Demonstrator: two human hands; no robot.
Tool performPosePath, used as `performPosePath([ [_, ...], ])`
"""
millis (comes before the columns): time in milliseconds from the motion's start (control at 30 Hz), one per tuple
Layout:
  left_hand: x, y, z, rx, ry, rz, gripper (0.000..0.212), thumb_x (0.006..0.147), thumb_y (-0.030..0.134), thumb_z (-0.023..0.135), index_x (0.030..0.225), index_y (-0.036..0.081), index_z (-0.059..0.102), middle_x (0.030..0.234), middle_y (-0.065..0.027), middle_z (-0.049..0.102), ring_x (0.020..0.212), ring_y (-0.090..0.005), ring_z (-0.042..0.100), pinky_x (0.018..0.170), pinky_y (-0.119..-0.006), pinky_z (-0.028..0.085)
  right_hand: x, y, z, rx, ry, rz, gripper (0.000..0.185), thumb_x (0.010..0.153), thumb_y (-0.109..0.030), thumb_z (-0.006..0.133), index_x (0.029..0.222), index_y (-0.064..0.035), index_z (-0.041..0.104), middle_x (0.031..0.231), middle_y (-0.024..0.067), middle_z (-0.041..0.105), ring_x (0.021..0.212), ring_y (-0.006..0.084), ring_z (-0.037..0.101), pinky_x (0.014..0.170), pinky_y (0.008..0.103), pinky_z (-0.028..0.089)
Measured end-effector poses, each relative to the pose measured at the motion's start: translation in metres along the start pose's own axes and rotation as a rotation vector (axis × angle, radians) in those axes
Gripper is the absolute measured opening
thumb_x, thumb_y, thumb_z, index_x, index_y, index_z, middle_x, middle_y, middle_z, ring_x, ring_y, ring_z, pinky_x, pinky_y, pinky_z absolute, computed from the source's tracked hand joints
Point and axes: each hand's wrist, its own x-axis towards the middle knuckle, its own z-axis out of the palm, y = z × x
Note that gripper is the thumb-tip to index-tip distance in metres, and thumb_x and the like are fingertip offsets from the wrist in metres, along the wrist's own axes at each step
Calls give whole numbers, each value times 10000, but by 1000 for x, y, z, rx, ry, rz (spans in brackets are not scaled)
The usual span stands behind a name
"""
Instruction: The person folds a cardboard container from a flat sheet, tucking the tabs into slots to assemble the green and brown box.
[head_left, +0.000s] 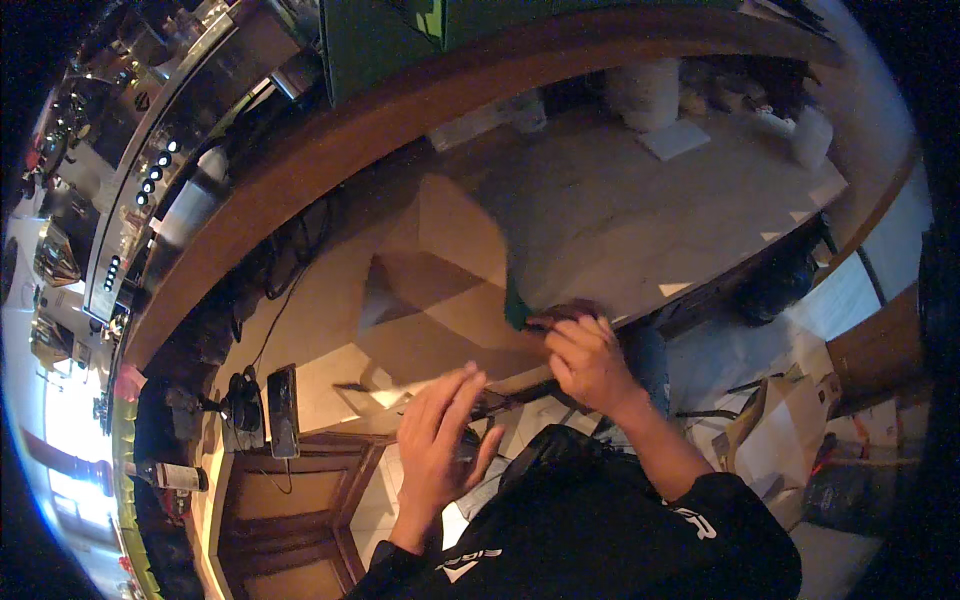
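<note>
My left hand (444, 431) is raised near the front edge of the counter (600, 225), fingers together and thumb apart, with nothing visible in it. To its right, my right hand (589, 356) has bent fingers at a blurred dark reddish item (570, 309), held or touched at the counter's edge. A green strip (516, 300) lies just left of those fingertips; I cannot tell whether it belongs to the same item. Shadows of the arms and body fall across the lit counter surface between the hands and the back ledge.
A smartphone (283, 411) with a cable lies on the counter at the left, beside a black stand (244, 409). A labelled bottle (176, 477) is farther left. White containers (651, 94) stand at the back. A curved wooden ledge (300, 172) borders the counter; an open paper bag (780, 427) is low at right.
</note>
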Motion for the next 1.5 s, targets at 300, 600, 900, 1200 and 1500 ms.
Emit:
performPosePath([
  [300,8,-25,73,305,-336,-192,751,920,512,666,1483,49,487,1475,-214,496,1367,-398,448,1139,-499,349,-9,-17,-7,31,-103,-78,266,866,-245,676,1073,-82,717,1185,70,670,1189,324,561,1084,543,384],
  [600,2,-34,78,260,-323,-166,738,944,559,601,1466,46,506,1488,-197,492,1431,-356,401,1202,-514,275,-25,-17,-19,-5,-180,-36,278,896,-251,691,1123,-93,722,1267,74,663,1328,324,515,1188,565,297],
  [900,-19,-27,50,-137,-234,-316,775,861,350,785,1471,31,429,1491,-182,497,1398,-356,444,1188,-471,316,-31,-17,-51,330,189,202,510,864,-80,712,1362,-88,604,1401,137,605,1332,340,531,1153,507,370],
  [1200,-28,-55,27,-7,-182,-104,634,637,68,807,1248,82,639,1211,-116,660,1154,-335,601,990,-455,467,7,-24,-47,-34,-98,-136,318,821,-77,713,1139,-87,713,1292,96,652,1289,310,551,1172,556,302],
  [1500,-29,-73,43,124,83,-404,334,878,164,750,1191,86,666,922,-131,655,811,-337,642,693,-437,524,16,-7,-10,-45,-103,192,246,871,-256,756,1053,-93,725,1005,115,687,967,346,621,899,464,449],
])
